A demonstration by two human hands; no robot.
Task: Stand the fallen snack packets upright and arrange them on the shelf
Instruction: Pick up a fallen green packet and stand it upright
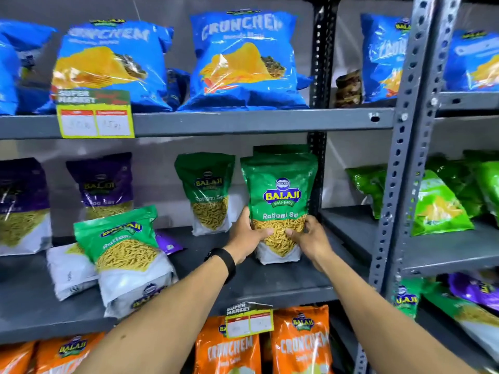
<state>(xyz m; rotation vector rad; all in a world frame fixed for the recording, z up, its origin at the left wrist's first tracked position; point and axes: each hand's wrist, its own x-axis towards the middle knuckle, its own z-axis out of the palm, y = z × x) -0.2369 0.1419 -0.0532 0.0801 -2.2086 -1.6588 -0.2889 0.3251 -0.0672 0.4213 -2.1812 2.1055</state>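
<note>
A green Ratlami Sev packet point(279, 193) stands upright at the right end of the middle shelf point(270, 282). My left hand point(247, 236) grips its lower left side and my right hand point(310, 238) grips its lower right side. Another green packet point(208, 190) stands upright behind and to its left. At the shelf's front left a green packet point(127, 249) leans tilted on a fallen white-backed packet point(68, 271). A purple packet point(167, 244) lies flat behind them.
Two purple packets point(102, 184) stand at the back left. Blue Crunchem bags point(243, 60) fill the upper shelf, orange bags point(299, 344) the lower one. A grey steel upright point(399, 163) borders the right side, with light green bags point(437, 206) beyond it.
</note>
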